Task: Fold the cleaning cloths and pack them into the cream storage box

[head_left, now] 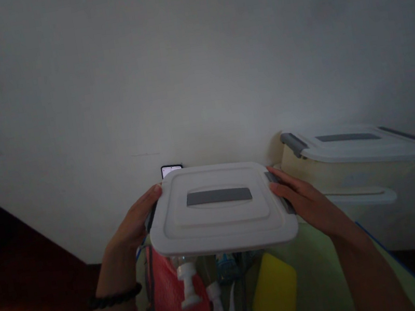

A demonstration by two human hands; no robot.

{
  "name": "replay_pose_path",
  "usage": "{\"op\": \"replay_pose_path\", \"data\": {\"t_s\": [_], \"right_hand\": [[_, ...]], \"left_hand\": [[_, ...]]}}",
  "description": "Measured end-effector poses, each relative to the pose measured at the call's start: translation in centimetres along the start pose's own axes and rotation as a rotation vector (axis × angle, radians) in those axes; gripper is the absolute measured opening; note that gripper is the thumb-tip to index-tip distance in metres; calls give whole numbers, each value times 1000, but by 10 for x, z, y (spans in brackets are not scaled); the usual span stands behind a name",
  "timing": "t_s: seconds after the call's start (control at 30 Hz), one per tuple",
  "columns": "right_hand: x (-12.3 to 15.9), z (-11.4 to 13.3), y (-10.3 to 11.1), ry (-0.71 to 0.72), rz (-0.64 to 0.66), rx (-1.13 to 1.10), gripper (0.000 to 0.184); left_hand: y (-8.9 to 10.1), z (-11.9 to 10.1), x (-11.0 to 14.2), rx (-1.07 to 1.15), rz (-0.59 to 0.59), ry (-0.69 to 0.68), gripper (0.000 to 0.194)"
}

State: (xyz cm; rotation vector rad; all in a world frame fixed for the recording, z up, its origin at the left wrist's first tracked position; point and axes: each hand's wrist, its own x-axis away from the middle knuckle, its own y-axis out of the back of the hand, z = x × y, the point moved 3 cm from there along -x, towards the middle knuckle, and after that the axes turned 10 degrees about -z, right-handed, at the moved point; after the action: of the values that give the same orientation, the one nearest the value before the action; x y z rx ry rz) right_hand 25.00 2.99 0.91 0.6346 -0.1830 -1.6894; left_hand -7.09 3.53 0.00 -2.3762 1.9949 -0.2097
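A white plastic storage box lid (223,229) with a grey handle strip (218,196) is between my two hands. My left hand (135,222) grips its left edge, thumb near the top corner and fingers partly hidden beside a dark latch. On the opposite side my right hand (302,195) is closed around the edge at the grey latch (278,191). Whether a box body is under the lid cannot be seen. Below its front edge are a red towel (172,308), a white pump top (189,284), a white spray head (220,308) and a yellow sponge-like block (275,292).
A lidded storage box (351,169) stands at right by the wall (194,73). A phone (172,170) shows behind the held lid. The light green tabletop (321,274) has a blue edge. Dark floor (35,309) lies at left.
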Motion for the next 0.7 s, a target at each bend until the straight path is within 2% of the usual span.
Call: {"op": "replay_pose_path", "data": {"t_s": [0.23, 0.7], "right_hand": [[0, 0, -1, -25, 15, 16, 64], [0, -4, 0, 9, 9, -1, 58]], "left_hand": [[-1, -1, 1, 40, -15, 6, 41], [0, 0, 1, -19, -20, -2, 43]]}}
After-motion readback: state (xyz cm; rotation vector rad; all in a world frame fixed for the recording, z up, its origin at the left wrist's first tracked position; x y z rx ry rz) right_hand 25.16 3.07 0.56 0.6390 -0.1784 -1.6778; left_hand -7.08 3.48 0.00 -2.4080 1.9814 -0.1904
